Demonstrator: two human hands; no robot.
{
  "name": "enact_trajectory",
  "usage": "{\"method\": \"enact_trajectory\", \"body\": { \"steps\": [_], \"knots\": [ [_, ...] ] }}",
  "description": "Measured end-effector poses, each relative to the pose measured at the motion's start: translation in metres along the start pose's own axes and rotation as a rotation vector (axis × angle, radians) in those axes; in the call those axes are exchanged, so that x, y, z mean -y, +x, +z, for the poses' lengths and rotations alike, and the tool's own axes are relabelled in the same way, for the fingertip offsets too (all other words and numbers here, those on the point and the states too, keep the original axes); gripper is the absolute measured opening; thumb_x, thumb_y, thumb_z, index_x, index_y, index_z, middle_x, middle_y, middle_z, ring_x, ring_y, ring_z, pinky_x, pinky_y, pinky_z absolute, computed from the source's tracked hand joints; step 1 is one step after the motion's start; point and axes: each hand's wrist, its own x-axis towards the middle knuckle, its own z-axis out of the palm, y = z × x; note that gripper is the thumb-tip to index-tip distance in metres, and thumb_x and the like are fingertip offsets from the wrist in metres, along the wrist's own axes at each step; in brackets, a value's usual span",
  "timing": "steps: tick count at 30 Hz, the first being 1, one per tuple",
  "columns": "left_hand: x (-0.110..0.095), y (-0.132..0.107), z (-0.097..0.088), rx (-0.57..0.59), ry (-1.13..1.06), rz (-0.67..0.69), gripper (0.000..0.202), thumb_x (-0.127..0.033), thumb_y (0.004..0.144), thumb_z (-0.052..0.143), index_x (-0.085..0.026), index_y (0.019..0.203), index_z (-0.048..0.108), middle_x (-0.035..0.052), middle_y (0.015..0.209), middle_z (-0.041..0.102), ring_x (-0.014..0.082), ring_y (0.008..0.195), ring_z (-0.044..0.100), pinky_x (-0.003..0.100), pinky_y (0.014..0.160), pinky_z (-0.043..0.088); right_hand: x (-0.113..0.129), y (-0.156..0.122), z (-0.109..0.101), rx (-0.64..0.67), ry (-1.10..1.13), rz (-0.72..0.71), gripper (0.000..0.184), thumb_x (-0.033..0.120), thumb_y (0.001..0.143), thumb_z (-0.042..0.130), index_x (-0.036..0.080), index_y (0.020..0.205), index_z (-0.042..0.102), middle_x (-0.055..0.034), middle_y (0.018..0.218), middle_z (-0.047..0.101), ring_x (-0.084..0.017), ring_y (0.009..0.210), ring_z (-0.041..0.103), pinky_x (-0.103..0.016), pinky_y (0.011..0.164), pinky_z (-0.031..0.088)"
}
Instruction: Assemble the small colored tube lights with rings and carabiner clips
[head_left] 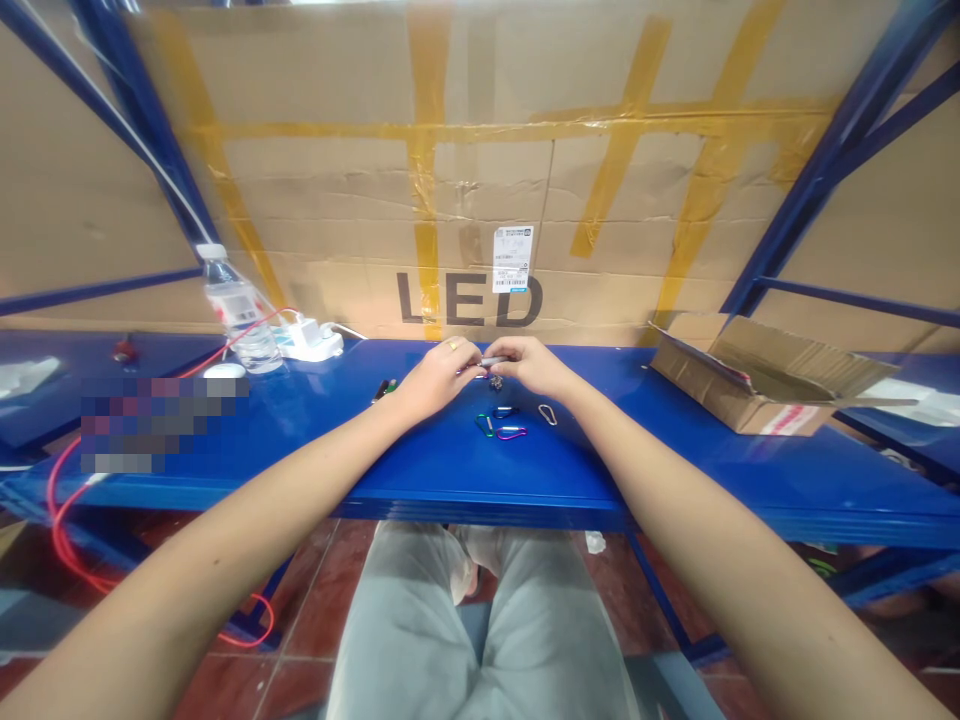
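A small silvery metal piece (491,361) is pinched above the far middle of the blue metal table (675,470), the left hand (439,375) and right hand (529,365) each closed on one end, seemingly to steady it from both sides. Small coloured metal carabiner clips (501,424) are laid just nearer, apparently for easy reach.

Bright even light, wide-angle warp at edges, slight blur, pixelated patch at left.
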Motion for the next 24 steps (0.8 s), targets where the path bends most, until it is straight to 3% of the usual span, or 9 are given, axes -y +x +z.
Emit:
{"method": "enact_trajectory", "body": {
  "steps": [8, 16, 24],
  "knots": [
    [-0.001, 0.003, -0.003, -0.029, -0.051, -0.041, 0.006, -0.017, 0.096, 0.062, -0.017, 0.09, 0.065, 0.0029, 0.084, 0.069, 0.0146, 0.078, 0.064, 0.028, 0.074, 0.051, 0.001, -0.001, -0.001, 0.0, 0.025, -0.004, 0.017, 0.021, 0.07, 0.075, 0.019, 0.086, 0.07, -0.0026, 0.081, 0.072, -0.017, 0.076, 0.065, -0.034, 0.076, 0.053],
    [-0.003, 0.004, -0.004, -0.039, -0.077, -0.046, 0.017, -0.017, 0.099, 0.054, -0.018, 0.095, 0.07, 0.0047, 0.087, 0.072, 0.0152, 0.081, 0.067, 0.029, 0.077, 0.054, -0.001, 0.0, -0.001, -0.002, 0.031, -0.005, 0.018, 0.021, 0.069, 0.075, 0.019, 0.087, 0.071, -0.0014, 0.079, 0.07, -0.016, 0.073, 0.063, -0.034, 0.075, 0.053],
    [-0.012, 0.007, -0.006, -0.093, -0.1, -0.048, 0.011, -0.018, 0.098, 0.058, -0.018, 0.096, 0.069, 0.0042, 0.089, 0.073, 0.0149, 0.082, 0.068, 0.029, 0.077, 0.054, 0.0, -0.003, -0.004, -0.015, 0.152, 0.002, 0.021, 0.019, 0.067, 0.075, 0.021, 0.087, 0.07, -0.0018, 0.086, 0.071, -0.018, 0.084, 0.064, -0.035, 0.077, 0.053]
  ]
}}
